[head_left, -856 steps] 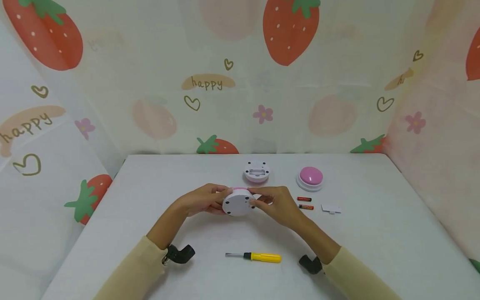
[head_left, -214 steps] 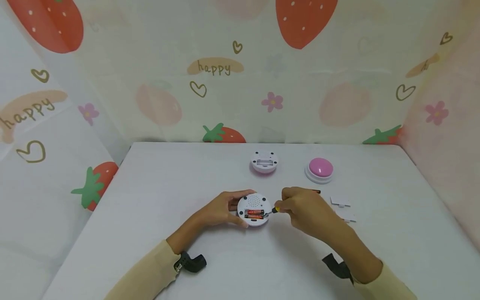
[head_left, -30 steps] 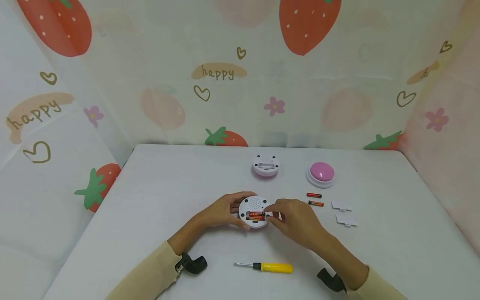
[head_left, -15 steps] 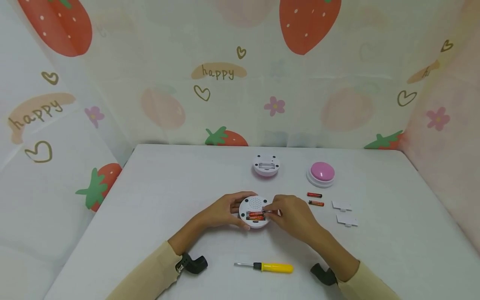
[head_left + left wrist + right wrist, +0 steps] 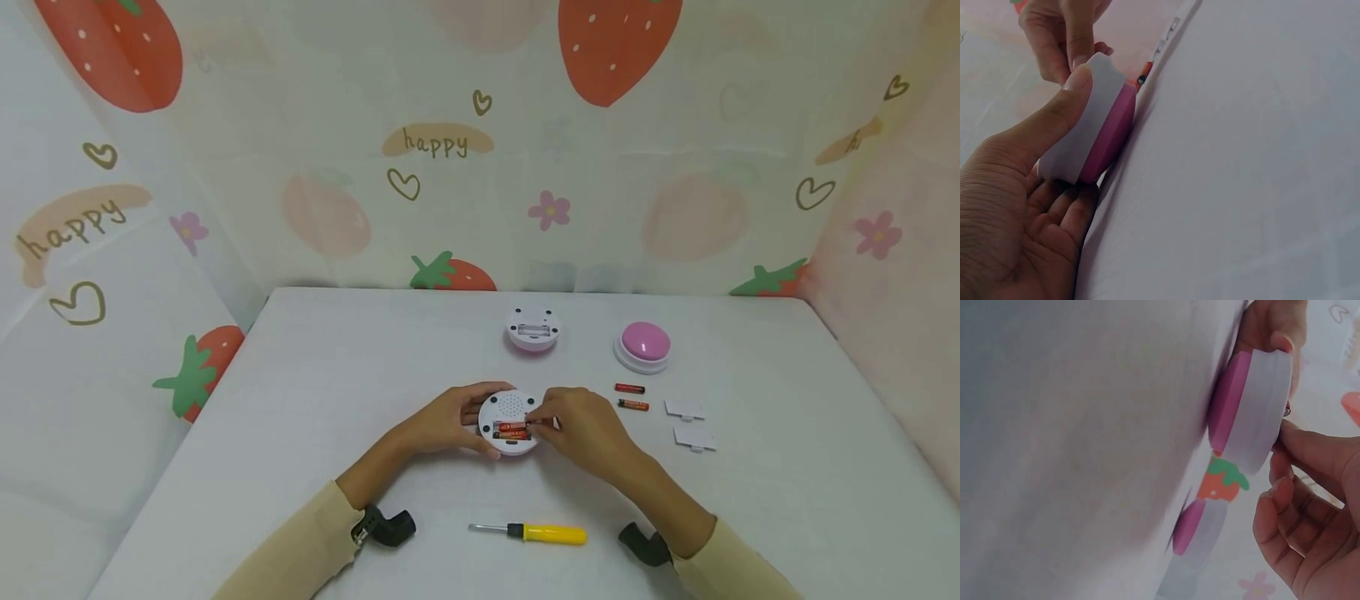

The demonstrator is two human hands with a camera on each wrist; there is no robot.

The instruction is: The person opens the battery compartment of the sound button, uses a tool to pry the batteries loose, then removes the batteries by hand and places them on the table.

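Note:
In the head view my left hand (image 5: 438,423) holds a round white-and-pink push-button light or buzzer (image 5: 510,403), turned bottom up and tilted. Its battery compartment is uncovered, with two red batteries (image 5: 513,433) inside. My right hand (image 5: 592,429) has thumb and index finger at the compartment's right end, pinching the end of a battery; the fingertips hide part of it. In the left wrist view the left thumb presses the white base (image 5: 1079,134), with fingers under it. The right wrist view shows a small metal battery end (image 5: 1287,412) standing proud of the base.
A yellow-handled screwdriver (image 5: 551,534) lies in front. Behind are a second upturned button (image 5: 533,335) with a bare compartment and a third, pink side up (image 5: 646,342). Two loose batteries (image 5: 632,397) and two white covers (image 5: 684,409) lie at the right.
The held button's cover, on it 28.5 s ago, now lies on the table. The screwdriver, in my right hand 7.1 s ago, is down. Over the last second the right hand shifted slightly left.

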